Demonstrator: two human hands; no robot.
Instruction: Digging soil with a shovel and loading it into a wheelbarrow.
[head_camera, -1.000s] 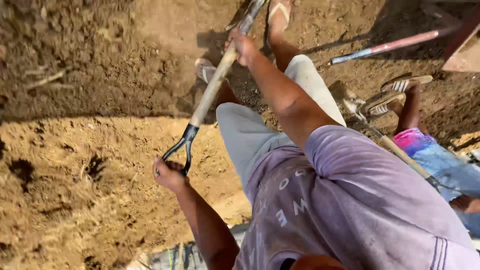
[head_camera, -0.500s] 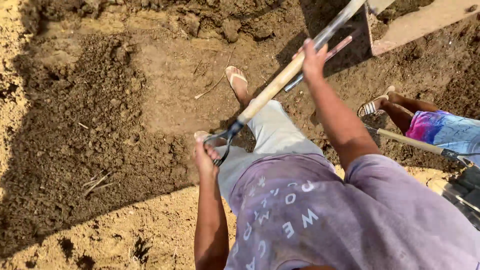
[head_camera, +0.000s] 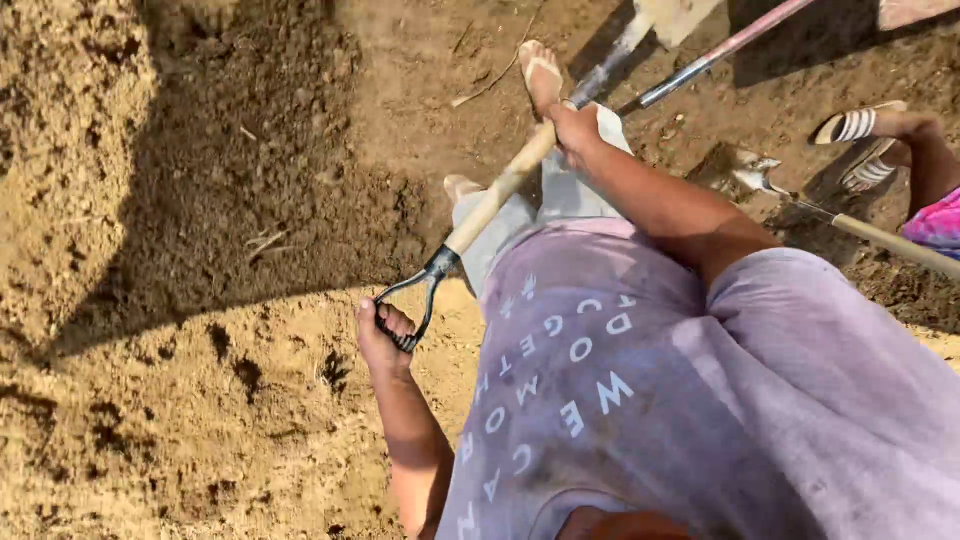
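Fingers of the left hand (head_camera: 383, 335) wrap tight round the black D-grip of the shovel (head_camera: 500, 190), now drawn back lower than half a second ago. Further up, the right hand (head_camera: 573, 128) clasps the wooden shaft. Beyond the sandalled foot (head_camera: 541, 72), the blade (head_camera: 677, 15) has risen, seemingly lifted between digs. Farthest right, another person's foot (head_camera: 862, 128) rests beside a second tool (head_camera: 880, 238).
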